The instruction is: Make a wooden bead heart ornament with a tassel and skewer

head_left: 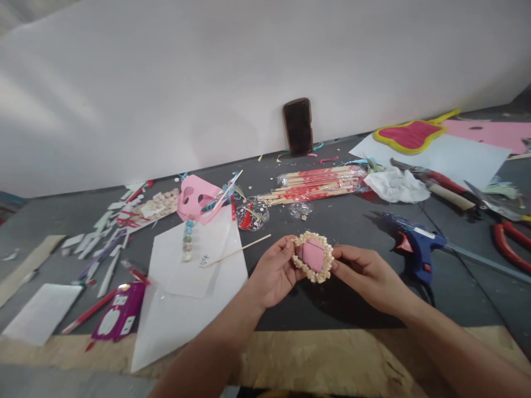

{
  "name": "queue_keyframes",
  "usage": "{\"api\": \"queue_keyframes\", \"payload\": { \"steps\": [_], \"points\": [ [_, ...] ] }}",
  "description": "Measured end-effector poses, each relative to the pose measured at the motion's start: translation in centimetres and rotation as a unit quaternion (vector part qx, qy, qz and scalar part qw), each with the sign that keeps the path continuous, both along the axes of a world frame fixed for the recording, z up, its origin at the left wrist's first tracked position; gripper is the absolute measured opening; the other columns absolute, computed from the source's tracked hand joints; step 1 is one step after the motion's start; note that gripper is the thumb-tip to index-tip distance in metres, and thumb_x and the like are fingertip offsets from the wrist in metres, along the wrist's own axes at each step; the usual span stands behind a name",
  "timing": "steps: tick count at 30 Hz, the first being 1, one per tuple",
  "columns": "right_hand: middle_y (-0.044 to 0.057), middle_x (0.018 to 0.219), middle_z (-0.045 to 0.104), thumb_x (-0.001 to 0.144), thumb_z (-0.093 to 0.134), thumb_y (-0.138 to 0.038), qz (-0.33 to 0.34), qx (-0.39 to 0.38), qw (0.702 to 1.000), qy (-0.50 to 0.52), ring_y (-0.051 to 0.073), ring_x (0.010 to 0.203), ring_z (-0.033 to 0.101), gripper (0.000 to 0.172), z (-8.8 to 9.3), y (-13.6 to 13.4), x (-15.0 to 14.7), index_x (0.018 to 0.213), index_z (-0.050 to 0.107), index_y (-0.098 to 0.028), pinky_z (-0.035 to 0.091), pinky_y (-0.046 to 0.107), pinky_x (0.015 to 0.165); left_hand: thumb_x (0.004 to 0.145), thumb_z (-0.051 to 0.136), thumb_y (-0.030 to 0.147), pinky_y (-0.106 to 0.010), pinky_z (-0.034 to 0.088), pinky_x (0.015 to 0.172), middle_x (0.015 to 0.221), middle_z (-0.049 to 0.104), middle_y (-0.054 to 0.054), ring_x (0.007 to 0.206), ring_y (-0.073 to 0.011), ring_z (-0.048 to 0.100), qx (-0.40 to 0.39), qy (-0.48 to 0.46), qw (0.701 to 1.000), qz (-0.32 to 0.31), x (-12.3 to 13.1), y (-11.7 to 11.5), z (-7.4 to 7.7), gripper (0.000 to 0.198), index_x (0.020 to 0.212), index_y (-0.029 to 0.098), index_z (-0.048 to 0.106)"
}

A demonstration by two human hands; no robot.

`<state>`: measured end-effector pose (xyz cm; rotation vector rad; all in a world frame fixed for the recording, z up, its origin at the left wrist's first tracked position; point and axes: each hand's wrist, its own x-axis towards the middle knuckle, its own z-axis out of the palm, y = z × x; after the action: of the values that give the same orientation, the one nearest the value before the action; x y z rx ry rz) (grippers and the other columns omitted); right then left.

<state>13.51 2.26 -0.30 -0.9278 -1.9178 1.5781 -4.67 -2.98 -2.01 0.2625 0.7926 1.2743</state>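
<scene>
From where I watch, the pink piece point(314, 255) is held up over the near part of the dark table point(344, 224), roughly midway along the wooden strip point(311, 354) that runs by its near edge. A knobbly cream border point(320, 276) surrounds its pink face, which has a few dark lines across it. I have the left hand point(274, 271) clamped on the left side of the border, thumb on top and fingers curled beneath; the right hand point(371, 273) pinches the right side between thumb and fingertips. Just left of the left hand, a thin stick point(244, 250) slants over a white sheet point(166, 326) that reaches the near edge. To the right of the right hand I see a blue glue gun point(417, 243) lying on its side, with red-handled pliers point(508, 251) farther out by the right edge. Wrapped sticks point(326, 179) lie toward the far edge, where a phone point(298, 127) leans against the white wall point(186, 83). Toward the left of the table are a pink cutout point(199, 197) with dark holes, and a purple packet point(120, 312) close to the near edge.
</scene>
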Motion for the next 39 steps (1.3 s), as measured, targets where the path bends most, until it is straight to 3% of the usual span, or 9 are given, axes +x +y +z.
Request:
{"api": "queue_keyframes", "payload": {
  "steps": [4, 7, 10, 14, 17, 20, 26, 32, 39],
  "points": [
    [0.0, 0.071, 0.06, 0.084, 0.055, -0.047, -0.038, -0.101, 0.994, 0.024, 0.011, 0.059, 0.05, 0.031, -0.1, 0.2, 0.0, 0.095, 0.063, -0.019, 0.042, 0.022, 0.054, 0.077, 0.07, 0.031, -0.027, 0.055, 0.067, 0.085, 0.063, -0.003, 0.069, -0.011, 0.061, 0.025, 0.031, 0.999, -0.022, 0.2, -0.2, 0.3, 0.024, 0.09, 0.015, 0.056],
    [0.001, 0.077, 0.061, 0.084, 0.055, -0.05, -0.009, -0.215, 0.975, 0.051, 0.01, 0.062, 0.054, 0.035, -0.2, 0.1, -0.1, 0.096, 0.062, -0.018, 0.044, 0.022, 0.057, 0.075, 0.072, 0.031, -0.029, 0.054, 0.071, 0.096, 0.062, -0.004, 0.076, -0.0127, 0.061, 0.056, 0.074, 0.995, -0.04, 0.3, -0.5, 0.6, 0.023, 0.086, 0.015, 0.059],
    [0.002, 0.084, 0.064, 0.084, 0.055, -0.051, 0.014, -0.256, 0.965, 0.061, 0.011, 0.07, 0.058, 0.036, -0.1, 0.0, -0.1, 0.098, 0.062, -0.018, 0.046, 0.023, 0.063, 0.074, 0.073, 0.032, -0.028, 0.053, 0.07, 0.097, 0.061, -0.004, 0.075, -0.012, 0.061, 0.065, 0.116, 0.99, -0.055, 0.4, -0.7, 0.7, 0.024, 0.085, 0.015, 0.061],
    [0.006, 0.096, 0.067, 0.088, 0.044, -0.057, -0.009, -0.224, 0.973, 0.057, 0.017, 0.083, 0.062, 0.046, 0.2, 0.1, 0.3, 0.103, 0.062, -0.018, 0.05, 0.03, 0.073, 0.073, 0.072, 0.037, -0.023, 0.051, 0.062, 0.078, 0.061, -0.001, 0.066, -0.0103, 0.059, 0.046, 0.167, 0.984, -0.045, 0.4, -0.7, 0.5, 0.029, 0.086, 0.015, 0.059],
    [0.007, 0.099, 0.068, 0.084, 0.052, -0.055, -0.006, -0.146, 0.988, 0.041, 0.019, 0.087, 0.062, 0.043, 0.4, 0.2, 0.3, 0.105, 0.062, -0.019, 0.05, 0.032, 0.077, 0.074, 0.072, 0.039, -0.023, 0.05, 0.061, 0.075, 0.06, 0.0, 0.063, -0.0098, 0.058, 0.033, 0.202, 0.979, -0.013, 0.4, -0.6, 0.4, 0.03, 0.086, 0.016, 0.056],
    [0.007, 0.095, 0.068, 0.079, 0.062, -0.049, -0.022, -0.092, 0.995, 0.027, 0.018, 0.083, 0.063, 0.038, 0.2, 0.2, 0.1, 0.101, 0.063, -0.018, 0.051, 0.03, 0.073, 0.075, 0.07, 0.04, -0.025, 0.05, 0.063, 0.077, 0.06, 0.0, 0.066, -0.0115, 0.059, 0.035, 0.234, 0.972, -0.004, 0.6, -0.6, 0.2, 0.03, 0.088, 0.017, 0.056],
    [0.004, 0.084, 0.07, 0.081, 0.06, -0.046, -0.072, -0.034, 0.997, -0.004, 0.016, 0.075, 0.063, 0.03, -0.4, -0.1, -0.4, 0.091, 0.066, -0.019, 0.051, 0.027, 0.067, 0.076, 0.07, 0.038, -0.024, 0.048, 0.068, 0.081, 0.067, -0.003, 0.07, -0.0122, 0.06, 0.053, 0.273, 0.96, -0.027, 0.6, -0.8, 0.0, 0.032, 0.099, 0.016, 0.062],
    [0.004, 0.081, 0.07, 0.082, 0.058, -0.045, -0.068, -0.022, 0.997, -0.012, 0.017, 0.072, 0.064, 0.029, -0.1, -0.3, -0.6, 0.089, 0.066, -0.018, 0.052, 0.028, 0.066, 0.078, 0.067, 0.038, -0.024, 0.047, 0.066, 0.074, 0.07, -0.004, 0.068, -0.0141, 0.062, 0.067, 0.347, 0.935, -0.029, 0.4, -0.9, 0.2, 0.027, 0.091, 0.015, 0.068],
    [0.003, 0.079, 0.07, 0.083, 0.059, -0.043, -0.058, -0.039, 0.998, 0.003, 0.016, 0.071, 0.064, 0.026, -0.2, -0.4, -0.7, 0.088, 0.066, -0.019, 0.052, 0.028, 0.066, 0.077, 0.068, 0.036, -0.023, 0.046, 0.065, 0.073, 0.071, -0.003, 0.067, -0.0141, 0.062, 0.062, 0.366, 0.928, -0.021, 0.3, -0.9, 0.1, 0.023, 0.088, 0.016, 0.07]
  ]
}}
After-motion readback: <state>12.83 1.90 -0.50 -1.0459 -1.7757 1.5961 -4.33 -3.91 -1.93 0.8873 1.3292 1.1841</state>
